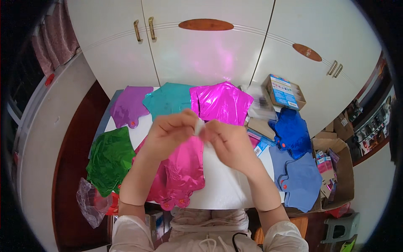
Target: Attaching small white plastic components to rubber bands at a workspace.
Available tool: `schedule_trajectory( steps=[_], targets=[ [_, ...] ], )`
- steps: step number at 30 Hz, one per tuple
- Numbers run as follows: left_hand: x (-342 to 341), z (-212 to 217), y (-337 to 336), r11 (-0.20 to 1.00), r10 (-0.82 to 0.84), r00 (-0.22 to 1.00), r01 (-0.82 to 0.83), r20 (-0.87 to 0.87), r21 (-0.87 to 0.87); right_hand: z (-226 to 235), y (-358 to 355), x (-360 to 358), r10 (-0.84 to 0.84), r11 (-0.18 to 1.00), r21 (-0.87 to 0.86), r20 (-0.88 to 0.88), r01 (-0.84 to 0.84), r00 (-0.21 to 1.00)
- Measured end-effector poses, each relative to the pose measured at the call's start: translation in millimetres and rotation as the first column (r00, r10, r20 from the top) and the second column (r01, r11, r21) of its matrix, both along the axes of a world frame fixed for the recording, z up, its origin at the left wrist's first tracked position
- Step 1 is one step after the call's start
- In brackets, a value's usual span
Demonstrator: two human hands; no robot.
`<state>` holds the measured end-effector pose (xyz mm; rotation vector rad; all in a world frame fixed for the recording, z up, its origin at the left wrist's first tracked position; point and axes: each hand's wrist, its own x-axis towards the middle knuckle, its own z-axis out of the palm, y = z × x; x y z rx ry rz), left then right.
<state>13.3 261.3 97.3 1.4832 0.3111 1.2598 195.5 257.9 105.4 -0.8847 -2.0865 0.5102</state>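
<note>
My left hand [174, 132] and my right hand [228, 145] are raised close together over the middle of the table. Between their pinched fingertips is a small white piece [199, 127], blurred, its kind too small to make out. Beneath my left forearm lies a hot pink foil sheet [180, 172], flat and shiny, with rounded tabs marked by red dots at its near end; it looks like an uninflated foil balloon. Beyond my hands lie a teal foil piece [168, 98] and a bright magenta one [222, 101].
Purple [130, 105] and green foil pieces [110, 157] lie at the left, dark blue [292, 132] and light blue ones [300, 180] at the right. A box [285, 92] stands at the back right. Beside the table is a cardboard carton [344, 176] of small packages. White cabinet doors [205, 54] stand behind.
</note>
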Motion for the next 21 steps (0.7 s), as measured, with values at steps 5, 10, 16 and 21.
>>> schedule_trajectory(
  steps=[5, 10, 16, 21],
  targets=[
    [3, 10, -4, 0.818, 0.544, 0.769, -0.396, -0.336, 0.418, 11, -10, 5, 0.038, 0.998, 0.059, -0.142, -0.030, 0.989],
    [8, 13, -18, 0.999, 0.045, 0.992, -0.043, -0.115, 0.022, -1, 2, 4, 0.039, 0.998, 0.060, -0.062, -0.035, 0.997],
    [5, 15, -14, 0.752, 0.585, 0.723, -0.316, -0.366, 0.578, 16, -10, 12, 0.050, 0.998, 0.060, -0.254, -0.036, 0.966],
    [10, 14, -26, 0.956, 0.283, 0.954, -0.273, -0.094, 0.108, 12, -10, 11, 0.187, 0.974, 0.102, 0.143, -0.203, 0.972]
  ],
)
